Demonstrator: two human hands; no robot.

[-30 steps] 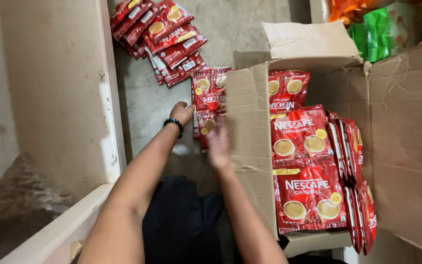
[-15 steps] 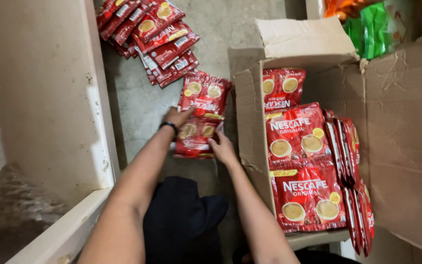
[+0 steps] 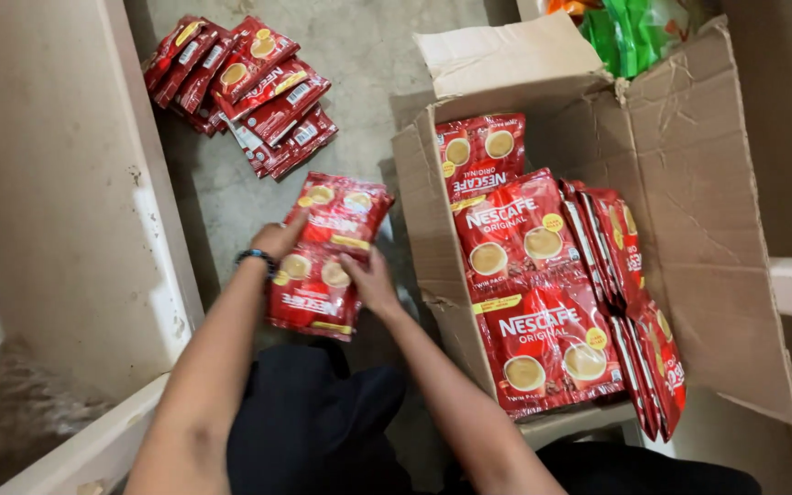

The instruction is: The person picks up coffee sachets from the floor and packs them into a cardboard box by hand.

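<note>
Open cardboard box [image 3: 689,229] at right, flaps splayed, lying on its side; inside, red coffee sachet packs [image 3: 543,275] stand in rows, three faces toward the camera and more edge-on at the right. Beyond the box, at the far right, green and orange wrappers [image 3: 630,32], partly cut off by the frame. On the concrete floor [image 3: 368,55] at far left, a loose pile of red sachet packs [image 3: 245,87], fanned and overlapping. Left hand [image 3: 279,240], dark band at the wrist, closed on the left edge of a held strip of red sachets [image 3: 327,257]; fingers mostly hidden behind it. Right hand [image 3: 370,280] clamped on the strip's right edge, thumb over its front. The strip hangs over the floor just left of the box, well short of the far pile, slightly tilted. Both forearms reach forward from the near edge, above dark trousers [image 3: 313,422]. Against half a second ago: the strip sits at much the same spot between the hands, grip unchanged; a second ago both hands were at the box's left wall.
</note>
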